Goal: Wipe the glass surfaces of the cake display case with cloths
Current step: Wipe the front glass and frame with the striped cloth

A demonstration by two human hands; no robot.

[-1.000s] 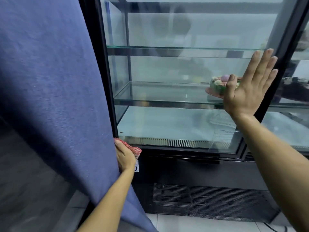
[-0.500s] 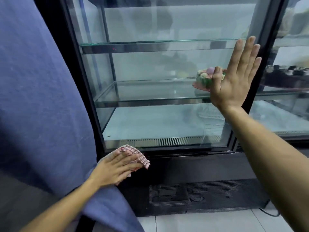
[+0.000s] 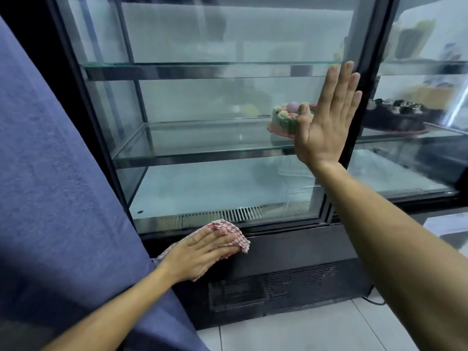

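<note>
The person's left hand [image 3: 202, 252] lies flat, fingers straight, pressing a red-checked cloth [image 3: 229, 233] against the black lower frame of the cake display case [image 3: 291, 245], at about seven o'clock in the head view, just below the bottom edge of the front glass pane [image 3: 215, 110]. The cloth is pinned under the palm, not gripped by curled fingers. The right hand [image 3: 326, 120] is spread wide, holding nothing, palm flat on the glass at about two o'clock, beside the dark vertical door post [image 3: 364, 72]; it appears to brace the door.

Judging from this, the wiping stroke sits at the bottom of the pane. The glass looks hazy above, so the next move likely calls for sliding the cloth up toward twelve o'clock with even pressure while the right hand steadies the door.

A green-and-pink cake [image 3: 283, 120] stands on the middle shelf behind the glass, and a blue curtain [image 3: 55, 173] hangs at nine o'clock.
</note>
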